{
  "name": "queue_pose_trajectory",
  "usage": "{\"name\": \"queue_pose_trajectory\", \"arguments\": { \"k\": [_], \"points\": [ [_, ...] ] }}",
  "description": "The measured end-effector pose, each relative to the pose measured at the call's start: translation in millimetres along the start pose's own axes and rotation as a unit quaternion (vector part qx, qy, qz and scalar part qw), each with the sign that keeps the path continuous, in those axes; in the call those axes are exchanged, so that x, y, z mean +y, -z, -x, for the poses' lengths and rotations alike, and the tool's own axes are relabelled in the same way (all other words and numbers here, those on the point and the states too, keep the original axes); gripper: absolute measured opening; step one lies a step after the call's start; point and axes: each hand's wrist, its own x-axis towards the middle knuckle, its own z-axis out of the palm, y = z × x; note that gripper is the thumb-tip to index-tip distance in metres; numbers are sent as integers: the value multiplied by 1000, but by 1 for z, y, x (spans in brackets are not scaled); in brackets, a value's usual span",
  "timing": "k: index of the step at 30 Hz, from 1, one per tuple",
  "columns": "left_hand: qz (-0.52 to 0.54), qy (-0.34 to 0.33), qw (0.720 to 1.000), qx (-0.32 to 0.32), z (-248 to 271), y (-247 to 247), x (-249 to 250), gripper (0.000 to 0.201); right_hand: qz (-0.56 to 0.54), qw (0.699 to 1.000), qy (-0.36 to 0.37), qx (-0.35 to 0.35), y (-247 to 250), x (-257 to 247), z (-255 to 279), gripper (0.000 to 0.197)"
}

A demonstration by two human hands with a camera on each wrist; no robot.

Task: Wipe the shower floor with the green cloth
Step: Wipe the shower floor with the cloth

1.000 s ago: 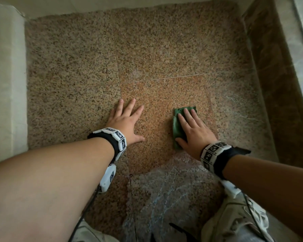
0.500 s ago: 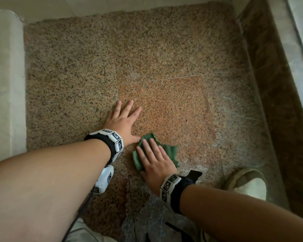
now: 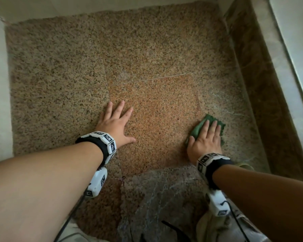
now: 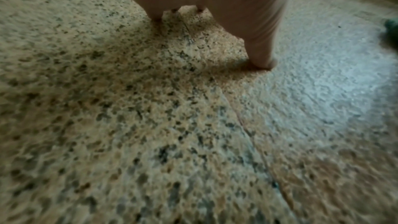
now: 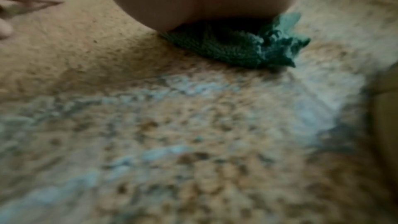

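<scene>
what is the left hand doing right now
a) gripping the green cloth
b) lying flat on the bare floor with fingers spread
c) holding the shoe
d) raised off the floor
b: the left hand lies flat, fingers spread, on the speckled shower floor, while the right hand presses the green cloth off to the side.

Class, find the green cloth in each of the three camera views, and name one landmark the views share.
Head: green cloth, right of centre, under the right hand.
Left wrist: green cloth, blurred, at the right edge.
Right wrist: green cloth, upper centre, under the palm.
Shared landmark: the speckled stone floor.
</scene>
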Motion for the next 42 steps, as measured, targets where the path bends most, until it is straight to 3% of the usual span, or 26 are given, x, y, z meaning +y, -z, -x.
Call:
{"name": "queue_pose_trajectory", "arguments": {
  "k": [3,9,13,15,21,23,28,32,39,42],
  "points": [
    [-3,5,1000,2,3,2,2,111,-13,1000,22,-16,-8,-26,12,83],
    [-9,4,1000,6,2,2,3,110,56,968,236,-69,-39,-88,60,82],
    [-8,4,1000,9,2,1,2,109,83,951,291,-56,-40,-81,52,82],
    [-3,3,1000,7,1,0,2,110,77,960,267,-43,-31,-65,37,81],
    [26,-12,999,26,-5,-3,27,110,16,998,64,11,15,-13,-31,81],
    [37,-26,999,27,-10,-3,40,110,-9,999,36,10,31,-2,-48,82],
    [13,-38,999,35,-20,-3,53,110,-44,994,82,49,38,3,-46,88],
    [5,-46,998,43,-21,-6,48,110,-96,990,65,79,34,6,-41,76],
    [10,-44,998,38,-21,-5,48,110,-50,990,123,54,30,25,-36,76],
    [7,-43,999,31,-21,-6,48,110,-51,991,117,48,28,15,-34,76]
  ]
}}
